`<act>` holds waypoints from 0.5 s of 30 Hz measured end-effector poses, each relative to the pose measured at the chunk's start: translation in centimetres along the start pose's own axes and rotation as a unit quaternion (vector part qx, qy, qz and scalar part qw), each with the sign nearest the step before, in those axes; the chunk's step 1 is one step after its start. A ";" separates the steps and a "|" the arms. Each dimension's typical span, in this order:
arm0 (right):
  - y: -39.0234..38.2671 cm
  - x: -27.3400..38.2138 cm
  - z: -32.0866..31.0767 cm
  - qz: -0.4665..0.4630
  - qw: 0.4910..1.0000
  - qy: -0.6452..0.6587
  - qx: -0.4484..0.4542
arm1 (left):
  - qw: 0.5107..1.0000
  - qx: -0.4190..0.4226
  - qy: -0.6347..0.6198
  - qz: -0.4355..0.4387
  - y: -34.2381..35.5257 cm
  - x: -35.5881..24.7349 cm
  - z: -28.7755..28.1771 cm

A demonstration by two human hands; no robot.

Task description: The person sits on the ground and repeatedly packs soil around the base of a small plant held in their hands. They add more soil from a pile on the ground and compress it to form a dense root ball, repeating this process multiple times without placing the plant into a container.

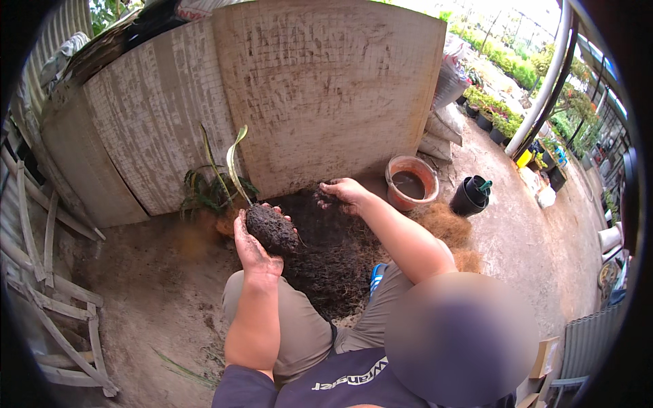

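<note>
My left hand (253, 250) is wrapped round the dark root ball (271, 230) of a plant, holding it tilted above the soil. Two long, pale-edged leaves (235, 163) rise from the far end of that root ball. To its right, my right hand (348, 193) is closed with a clump of dark soil (326, 199) at its fingers, apart from the plant. Beneath both hands spreads a heap of dark soil (333, 265) between my legs.
Tall stained boards (333, 88) stand right behind the soil. An orange bucket (412, 183), black pots (469, 197) and brown fibre (445, 226) lie to the right. Another leafy plant (204, 187) is at the boards' foot. A wooden frame (51, 238) leans at the left.
</note>
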State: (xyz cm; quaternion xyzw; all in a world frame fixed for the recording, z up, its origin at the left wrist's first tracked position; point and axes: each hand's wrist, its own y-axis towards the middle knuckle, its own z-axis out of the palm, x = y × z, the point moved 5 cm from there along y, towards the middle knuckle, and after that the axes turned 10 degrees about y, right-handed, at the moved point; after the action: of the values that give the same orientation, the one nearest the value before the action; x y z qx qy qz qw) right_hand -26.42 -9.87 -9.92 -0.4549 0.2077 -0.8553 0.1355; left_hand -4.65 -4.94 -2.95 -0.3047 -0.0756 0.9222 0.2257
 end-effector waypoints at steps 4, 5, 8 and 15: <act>-2.8 2.1 0.5 -0.063 0.998 0.031 0.004 | 1.000 -0.010 0.017 0.009 0.8 0.4 0.1; -2.7 1.7 0.0 -0.053 0.997 0.060 -0.006 | 1.000 -0.017 0.022 0.011 0.9 0.6 0.2; -1.9 0.1 -1.0 -0.028 0.987 0.158 -0.026 | 0.998 -0.031 0.045 0.017 1.4 1.3 0.5; -1.2 0.0 1.0 -0.023 0.970 0.240 0.026 | 0.997 -0.055 0.060 0.016 2.5 3.0 0.6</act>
State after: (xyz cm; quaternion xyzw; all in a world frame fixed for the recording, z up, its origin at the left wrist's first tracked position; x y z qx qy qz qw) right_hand -25.68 -9.02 -8.84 -0.2373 0.2013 -0.9475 0.0738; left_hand -8.11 -5.74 -4.74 -0.3726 -0.1075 0.9002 0.1982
